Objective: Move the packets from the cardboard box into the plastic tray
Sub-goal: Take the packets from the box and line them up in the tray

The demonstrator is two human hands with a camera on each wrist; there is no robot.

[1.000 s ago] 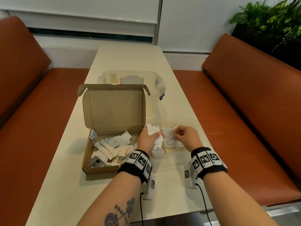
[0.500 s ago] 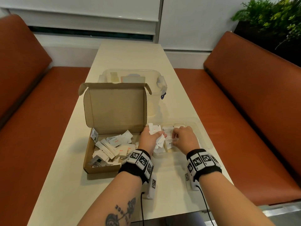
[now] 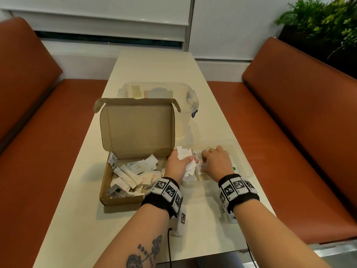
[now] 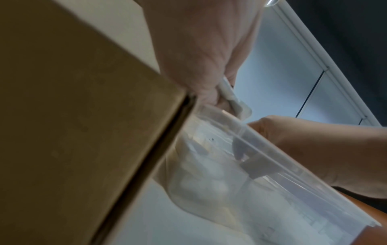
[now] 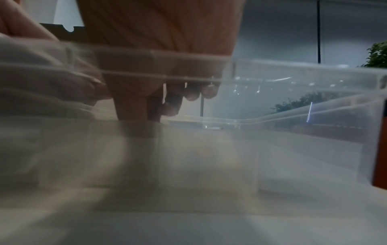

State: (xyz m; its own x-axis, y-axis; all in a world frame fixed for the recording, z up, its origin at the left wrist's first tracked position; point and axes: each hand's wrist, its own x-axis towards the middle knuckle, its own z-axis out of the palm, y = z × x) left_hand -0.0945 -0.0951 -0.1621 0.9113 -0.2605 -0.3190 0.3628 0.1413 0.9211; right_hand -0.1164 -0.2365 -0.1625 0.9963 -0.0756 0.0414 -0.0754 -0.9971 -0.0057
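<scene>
- On the long cream table [image 3: 146, 74], the open brown cardboard box [image 3: 135, 132] is my landmark, so everything's placed off that.
- Its lid stands upright at the far side, and a loose heap of small white paper packets [image 3: 133, 175] lies in the box's base.
- Just right of the box, touching or nearly so, sits the clear shallow plastic tray [image 3: 243, 161]; a few white packets lie flat inside it already.
- Left hand [image 3: 177, 163] hovers over the box's right edge, fingers curled round a small bunch of white packets [image 3: 184, 154].
- Right hand [image 3: 216, 161] is down inside the tray, right beside the left one. The right wrist view shows its fingertips [image 5: 190, 94] pointing down behind the tray wall; honestly can't tell if they're pinching a packet, it's too blurry.
- The left wrist view is mostly blocked by the box's side wall, with the tray rim cutting across.
- Behind the box's lid there's a clear plastic lidded storage tub [image 3: 160, 91] with some stuff inside, half hidden by the lid.
- Rust-brown padded benches [image 3: 301, 117] run along both sides of the table, with a green leafy plant [image 3: 320, 20] far right of the box.
- Black wristbands with square-patterned markers [image 3: 166, 190] are on both wrists, and the left forearm has a tattoo.
</scene>
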